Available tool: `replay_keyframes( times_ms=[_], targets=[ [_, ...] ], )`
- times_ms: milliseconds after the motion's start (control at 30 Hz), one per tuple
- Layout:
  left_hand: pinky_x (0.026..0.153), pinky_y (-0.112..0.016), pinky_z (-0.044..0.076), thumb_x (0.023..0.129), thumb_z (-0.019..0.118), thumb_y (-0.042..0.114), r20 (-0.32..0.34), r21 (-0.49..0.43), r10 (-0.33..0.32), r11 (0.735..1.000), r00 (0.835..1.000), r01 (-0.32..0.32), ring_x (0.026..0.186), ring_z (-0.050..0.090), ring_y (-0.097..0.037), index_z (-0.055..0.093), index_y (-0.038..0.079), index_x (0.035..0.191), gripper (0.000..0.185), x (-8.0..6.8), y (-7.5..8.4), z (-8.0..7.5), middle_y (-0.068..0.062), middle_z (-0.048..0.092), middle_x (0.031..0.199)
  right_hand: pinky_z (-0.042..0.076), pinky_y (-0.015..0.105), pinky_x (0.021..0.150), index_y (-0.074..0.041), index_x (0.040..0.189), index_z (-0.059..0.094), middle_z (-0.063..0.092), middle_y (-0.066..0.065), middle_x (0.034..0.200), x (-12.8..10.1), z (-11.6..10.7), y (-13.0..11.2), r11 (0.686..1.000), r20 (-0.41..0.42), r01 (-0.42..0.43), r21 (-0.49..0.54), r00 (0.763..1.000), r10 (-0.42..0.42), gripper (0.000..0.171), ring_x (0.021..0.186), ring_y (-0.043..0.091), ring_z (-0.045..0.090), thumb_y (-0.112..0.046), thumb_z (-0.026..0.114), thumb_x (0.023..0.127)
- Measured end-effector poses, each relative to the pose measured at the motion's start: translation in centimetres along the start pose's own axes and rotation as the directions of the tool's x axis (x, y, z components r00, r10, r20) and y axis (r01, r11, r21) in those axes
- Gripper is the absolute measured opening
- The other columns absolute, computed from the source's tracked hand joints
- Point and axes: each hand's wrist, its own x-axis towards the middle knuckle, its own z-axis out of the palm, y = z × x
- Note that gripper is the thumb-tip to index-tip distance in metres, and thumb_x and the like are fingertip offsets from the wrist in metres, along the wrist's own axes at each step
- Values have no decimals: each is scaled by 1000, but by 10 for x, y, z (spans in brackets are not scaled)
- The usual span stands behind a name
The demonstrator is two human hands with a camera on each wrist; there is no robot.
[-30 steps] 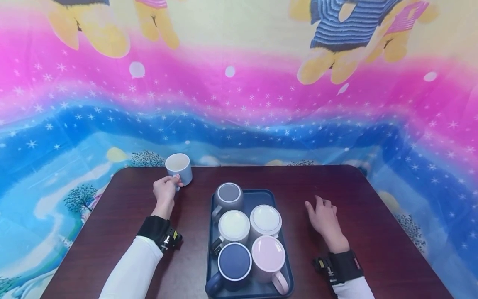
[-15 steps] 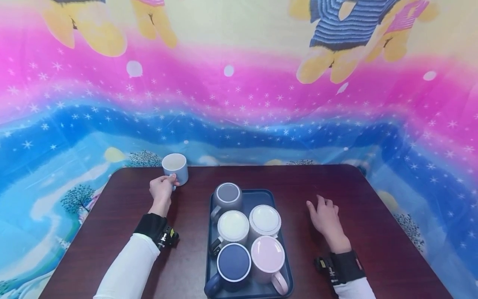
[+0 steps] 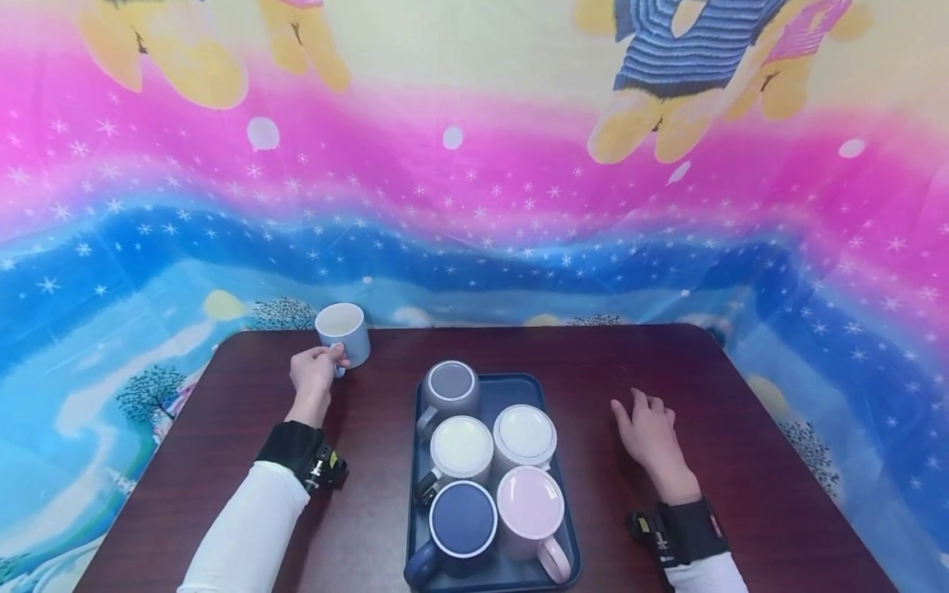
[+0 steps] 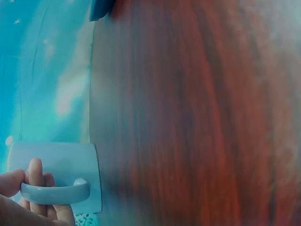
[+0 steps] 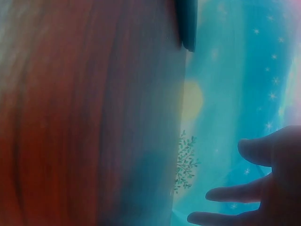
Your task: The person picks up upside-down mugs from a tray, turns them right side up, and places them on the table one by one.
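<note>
Big dark brown table (image 3: 741,428) with a blue tray (image 3: 519,391) in the middle, five mugs (image 3: 463,449) sitting close together on it. Left hand (image 3: 313,372) curled round the handle of a light blue mug (image 3: 343,331) at the far left corner of the table. Right hand (image 3: 651,432) flat on the table right of the tray, fingers loose and holding nothing.

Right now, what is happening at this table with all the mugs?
A person sits at a dark wooden table. Their left hand grips a light blue mug by its handle near the far left corner. Their right hand rests open on the table, right of a dark blue tray that holds five mugs: grey, cream, white, navy and pink.
</note>
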Motion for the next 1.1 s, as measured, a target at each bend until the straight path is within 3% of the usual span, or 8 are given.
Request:
replay_keyframes(
  times_ms=[367,433,533,633,800,933,1033,1100],
  targets=[
    [77,-27,40,94,58,30,54,160,49,985,997,-57,93,61,-26,67,-1,99,33,0,0,-6,-3,69,71,22,65,100,16,138,28,33,45,131,-1,-3,-3,1000,13,3,15,1000,-3,61,122,57,29,-33,38,102],
    [73,-28,40,94,56,31,62,261,107,958,992,-120,93,61,-28,67,-1,95,34,0,1,-7,-8,71,76,21,65,101,16,138,28,33,45,131,0,-3,-5,1000,13,3,19,1000,-3,62,123,57,29,-34,37,102],
    [66,-31,41,95,53,32,81,434,216,871,973,-229,89,60,-31,66,-1,89,36,-1,3,-8,-16,71,83,21,65,101,16,138,29,34,44,131,2,-4,-8,1000,7,7,21,1000,-7,62,123,56,29,-33,37,102],
    [66,-38,44,96,50,35,104,532,281,795,954,-292,87,59,-36,61,-4,90,41,-4,4,-9,-22,67,89,22,65,101,15,138,29,34,44,132,4,-4,-11,1000,1,14,18,1000,-14,61,123,57,29,-33,38,102],
    [87,-52,38,96,48,36,51,538,332,785,942,-306,105,45,-44,52,-7,108,45,-13,5,-8,-29,53,108,23,65,101,15,139,28,33,44,133,8,-3,-18,999,13,30,21,999,-30,61,124,56,28,-32,39,102],
    [90,-55,30,93,56,29,-18,500,494,757,869,-420,109,32,-42,51,-7,111,41,-23,6,-2,-29,44,113,23,65,101,15,139,29,34,43,133,13,-2,-25,999,1,45,25,999,-45,60,124,55,30,-31,40,102],
    [89,-53,31,92,60,24,-6,498,605,692,796,-523,107,32,-41,52,-6,110,36,-30,6,3,-27,44,114,25,64,101,15,138,30,34,43,133,17,-2,-29,999,-8,43,25,999,-43,60,123,56,30,-31,39,102],
    [87,-53,33,92,60,23,26,501,634,661,773,-559,107,32,-40,52,-6,110,35,-35,6,6,-27,44,115,25,64,101,14,138,30,34,43,133,19,-1,-31,999,-7,40,27,999,-40,60,123,56,30,-32,39,102]
  ],
)
